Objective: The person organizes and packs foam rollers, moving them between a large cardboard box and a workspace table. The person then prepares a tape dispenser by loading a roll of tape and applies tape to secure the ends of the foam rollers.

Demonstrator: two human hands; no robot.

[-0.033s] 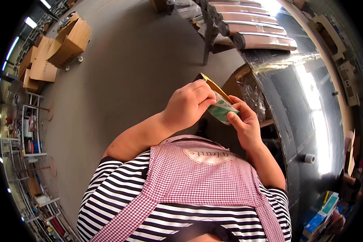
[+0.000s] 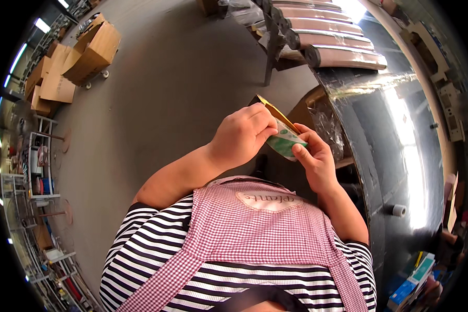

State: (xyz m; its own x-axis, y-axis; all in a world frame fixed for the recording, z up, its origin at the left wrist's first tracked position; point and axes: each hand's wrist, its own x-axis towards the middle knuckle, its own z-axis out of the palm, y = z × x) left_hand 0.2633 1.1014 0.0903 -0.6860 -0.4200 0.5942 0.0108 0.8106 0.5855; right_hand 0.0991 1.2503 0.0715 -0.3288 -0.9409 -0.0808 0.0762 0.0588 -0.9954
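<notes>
Pinched between thumb and curled fingers of left hand [image 2: 243,136] and right hand [image 2: 313,157]: a small flat green-and-white packet with a gold inner edge [image 2: 284,139], held above the red-checked apron [image 2: 255,229]. Right of the packet, a glossy black worktable [image 2: 400,151]; beyond, brown paper rolls [image 2: 327,39].

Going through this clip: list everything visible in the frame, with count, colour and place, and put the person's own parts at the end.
Packet: one, green and white, flat, pinched between both hands at centre.
Sleeve: one, dark with a gold edge, behind the packet, under the left fingers.
Rolls: about five, pinkish-brown, stacked top centre-right.
Black table: one, glossy, right side.
Tape roll: one, white, on the table.
Cardboard boxes: several, brown, on a wheeled dolly and the floor, upper left.
Wire shelves: several, pale, left edge.
Floor: grey, centre.
Apron: one, red-and-white check, over a striped shirt.
Left hand: on the packet's top.
Right hand: gripping the packet's right end.
</notes>
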